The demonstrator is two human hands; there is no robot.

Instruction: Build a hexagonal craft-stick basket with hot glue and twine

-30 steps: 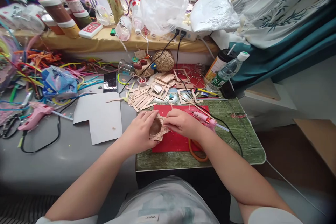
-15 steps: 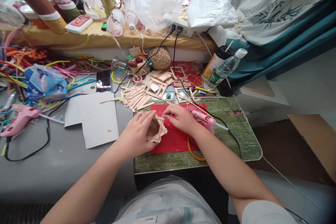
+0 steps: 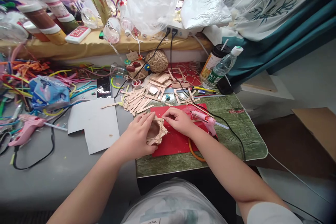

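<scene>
A small frame of wooden craft sticks (image 3: 158, 132) rests on a red mat (image 3: 178, 139) over a green board. My left hand (image 3: 137, 135) wraps round the frame's left side, fingers curled on it. Pressed together at the frame's upper right corner, the fingers of my right hand (image 3: 179, 121) pinch one of its sticks. A pink glue gun (image 3: 204, 119) lies just right of that hand, its black cord running back to a power strip.
Loose craft sticks and stick squares (image 3: 147, 94) are heaped behind the mat. A ball of twine (image 3: 156, 61), a water bottle (image 3: 222, 67), a phone (image 3: 103, 86), grey card (image 3: 97, 123), a second pink glue gun (image 3: 26, 129) and pipe cleaners crowd the table.
My hands have kept hold of the stick frame with small finger shifts. The view has drifted slightly, so everything sits a little differently in the picture.
</scene>
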